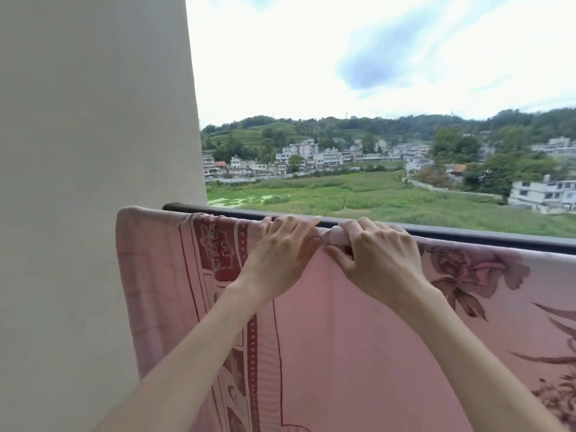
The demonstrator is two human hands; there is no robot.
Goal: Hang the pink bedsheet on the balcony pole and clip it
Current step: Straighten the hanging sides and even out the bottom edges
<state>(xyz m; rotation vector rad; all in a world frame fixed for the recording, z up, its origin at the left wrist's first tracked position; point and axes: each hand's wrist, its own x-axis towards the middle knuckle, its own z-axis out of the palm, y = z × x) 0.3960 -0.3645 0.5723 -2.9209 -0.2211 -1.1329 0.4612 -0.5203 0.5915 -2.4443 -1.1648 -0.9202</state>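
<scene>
Bedsheet (358, 322): draped over pole (467, 236), kept from sliding.
Left hand (280, 244): fingers flat, cloth pressed onto pole.
Right hand (378, 254): curled round pale clip (335, 235), being seated on fold.

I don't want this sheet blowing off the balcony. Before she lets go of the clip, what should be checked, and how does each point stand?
1. Bedsheet draped over the pole: ok.
2. Clip sits at the pole, on the sheet: ok.
3. Clip fully closed around the pole: cannot tell, the fingers hide it.
4. Right hand grips the clip: ok.
5. Left hand presses the sheet down beside it: ok.
</scene>
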